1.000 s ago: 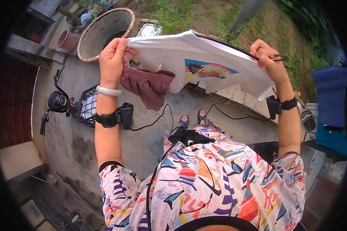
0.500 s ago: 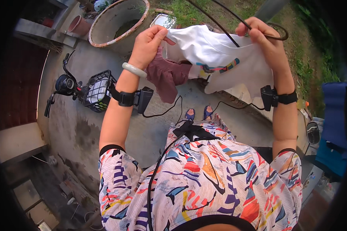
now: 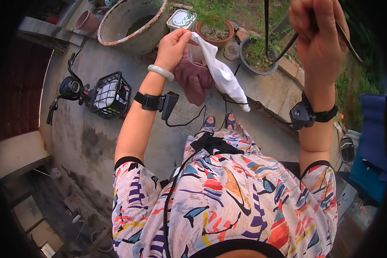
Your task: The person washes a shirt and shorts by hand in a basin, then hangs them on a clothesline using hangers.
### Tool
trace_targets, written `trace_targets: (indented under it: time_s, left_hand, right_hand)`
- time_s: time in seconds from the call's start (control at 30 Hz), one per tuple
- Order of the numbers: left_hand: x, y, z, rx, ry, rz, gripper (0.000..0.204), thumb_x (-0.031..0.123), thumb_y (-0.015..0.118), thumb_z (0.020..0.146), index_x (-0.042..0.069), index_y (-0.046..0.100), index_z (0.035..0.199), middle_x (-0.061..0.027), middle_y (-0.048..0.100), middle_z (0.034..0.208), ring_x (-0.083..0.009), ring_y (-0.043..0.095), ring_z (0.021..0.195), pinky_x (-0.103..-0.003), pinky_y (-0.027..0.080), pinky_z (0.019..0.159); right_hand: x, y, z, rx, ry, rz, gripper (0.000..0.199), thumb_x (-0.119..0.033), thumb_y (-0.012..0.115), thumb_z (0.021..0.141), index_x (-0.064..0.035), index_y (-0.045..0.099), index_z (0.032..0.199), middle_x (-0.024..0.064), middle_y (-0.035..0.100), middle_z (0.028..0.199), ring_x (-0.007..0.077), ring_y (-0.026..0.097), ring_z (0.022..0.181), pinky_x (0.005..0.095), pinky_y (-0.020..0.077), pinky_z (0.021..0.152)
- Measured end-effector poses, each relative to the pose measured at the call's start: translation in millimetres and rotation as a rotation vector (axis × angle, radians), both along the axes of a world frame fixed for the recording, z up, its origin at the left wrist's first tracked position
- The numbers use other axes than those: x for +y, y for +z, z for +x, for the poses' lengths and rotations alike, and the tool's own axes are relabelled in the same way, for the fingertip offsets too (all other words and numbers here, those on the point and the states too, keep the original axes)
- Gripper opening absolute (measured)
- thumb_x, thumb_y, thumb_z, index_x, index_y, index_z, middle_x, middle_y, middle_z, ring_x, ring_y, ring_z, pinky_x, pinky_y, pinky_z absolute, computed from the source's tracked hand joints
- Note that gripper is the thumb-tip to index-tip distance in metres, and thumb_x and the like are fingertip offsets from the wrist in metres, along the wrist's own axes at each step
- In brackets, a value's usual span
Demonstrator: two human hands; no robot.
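Observation:
My left hand [image 3: 175, 48] is closed, pinching a white shirt [image 3: 222, 73] that hangs down in a narrow fold to the right. A maroon garment [image 3: 192, 81] hangs bunched beneath the same hand, beside the shirt. At the upper right, my right hand [image 3: 317, 32] is raised with its fingers wrapped round a dark, bent clothes hanger [image 3: 284, 53]. Part of the hanger is hidden by the palm, and its upper part runs out of the picture. Hanger and shirt are apart.
Left of me stands an electric bike with a black basket [image 3: 110, 95]. Ahead are a large round vat [image 3: 116, 41], a white square tub [image 3: 181, 19] and potted plants, including a grey pot [image 3: 257, 71]. Blue cloth [image 3: 375, 124] hangs at the right edge.
My right hand has let go of the shirt and risen toward the upper right with the hanger. The shirt's right side has dropped and now hangs from my left hand.

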State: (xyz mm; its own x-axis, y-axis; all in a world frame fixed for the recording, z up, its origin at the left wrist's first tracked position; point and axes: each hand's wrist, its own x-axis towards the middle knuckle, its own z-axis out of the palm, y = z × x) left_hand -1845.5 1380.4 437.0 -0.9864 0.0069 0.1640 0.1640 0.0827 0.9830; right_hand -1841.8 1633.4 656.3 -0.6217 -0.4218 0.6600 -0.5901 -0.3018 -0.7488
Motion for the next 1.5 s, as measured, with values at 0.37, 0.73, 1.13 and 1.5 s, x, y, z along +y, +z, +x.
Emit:
trace_targets:
  time_s: [0.37,0.73,1.13,1.5]
  left_hand:
    - [-1,36,8,-0.036,0.016,0.282,0.017,0.019,0.057,0.1,0.004,0.065,0.1,-0.0025,0.069,0.089,0.0018,0.042,0.061,-0.015,0.035,0.052]
    - [-87,21,29,0.133,0.328,0.293,0.021,0.019,0.055,0.101,0.001,0.066,0.103,-0.0088,0.071,0.094,-0.0161,0.067,0.085,-0.028,0.05,0.083]
    - [-205,135,201,0.848,0.007,0.723,0.051,0.029,0.066,0.089,0.002,0.056,0.13,-0.0106,0.065,0.113,-0.025,0.058,0.108,-0.052,0.032,0.106]
    - [-155,208,200,0.85,-0.823,0.217,0.028,0.031,0.058,0.098,0.009,0.065,0.113,-0.009,0.071,0.099,-0.0137,0.069,0.075,-0.031,0.056,0.083]
  right_hand:
    - [-66,-179,31,-0.439,-0.076,0.232,0.03,-0.011,0.079,0.076,-0.0041,0.053,0.091,0.0002,0.064,0.09,0.0044,0.054,0.075,0.0227,0.0476,0.066]
    - [-76,-154,29,-0.477,-0.21,0.205,0.032,-0.005,0.079,0.078,-0.0093,0.049,0.088,-0.0066,0.046,0.079,0.0024,0.044,0.07,0.0187,0.0371,0.061]
    - [-29,-85,18,-0.208,-0.301,0.225,0.028,-0.008,0.079,0.075,-0.0101,0.054,0.087,-0.0084,0.046,0.077,0.0013,0.043,0.071,0.0178,0.0371,0.064]
    - [-48,-92,-13,-0.302,-0.113,0.36,0.028,-0.006,0.077,0.077,-0.011,0.052,0.088,-0.0078,0.049,0.081,0.0013,0.046,0.069,0.0177,0.0377,0.06]
